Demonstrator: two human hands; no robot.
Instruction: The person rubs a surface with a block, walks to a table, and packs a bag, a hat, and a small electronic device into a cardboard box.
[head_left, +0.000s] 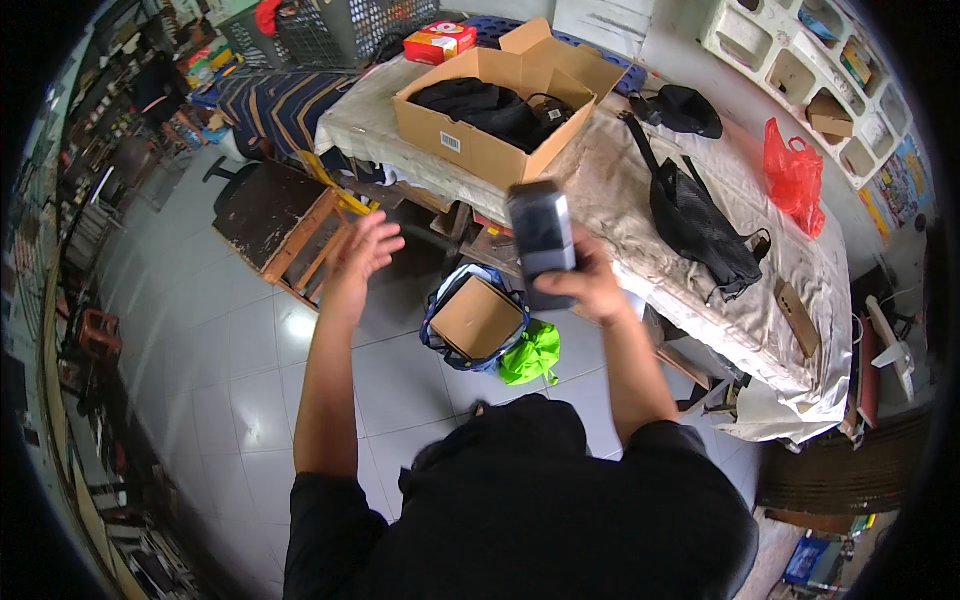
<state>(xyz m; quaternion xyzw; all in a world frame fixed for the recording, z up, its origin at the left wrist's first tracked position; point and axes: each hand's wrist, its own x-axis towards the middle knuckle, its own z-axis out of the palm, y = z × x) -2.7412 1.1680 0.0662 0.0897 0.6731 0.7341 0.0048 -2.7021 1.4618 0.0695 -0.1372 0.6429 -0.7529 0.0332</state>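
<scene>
My right hand (592, 281) grips a dark smartphone-like device (541, 232), somewhat blurred, held up in front of the table's near edge with my thumb across its lower part. My left hand (365, 251) is raised at the left with its fingers apart and nothing in it, over a worn wooden stool or bench. Beyond both hands an open cardboard box (465, 144) holds black cloth items (480, 109). A blue bag (431, 330) on the floor has a cardboard box (478, 315) inside, and a bright green plastic bag (532, 356) lies against it.
On the cloth-covered table (607, 180) lie a black mesh bag (697, 225), a black cap (686, 110), a red plastic bag (793, 176) and a gold-brown phone (796, 319). A red and yellow carton (440, 43) stands behind the box. The wooden seat (274, 217) is at the left.
</scene>
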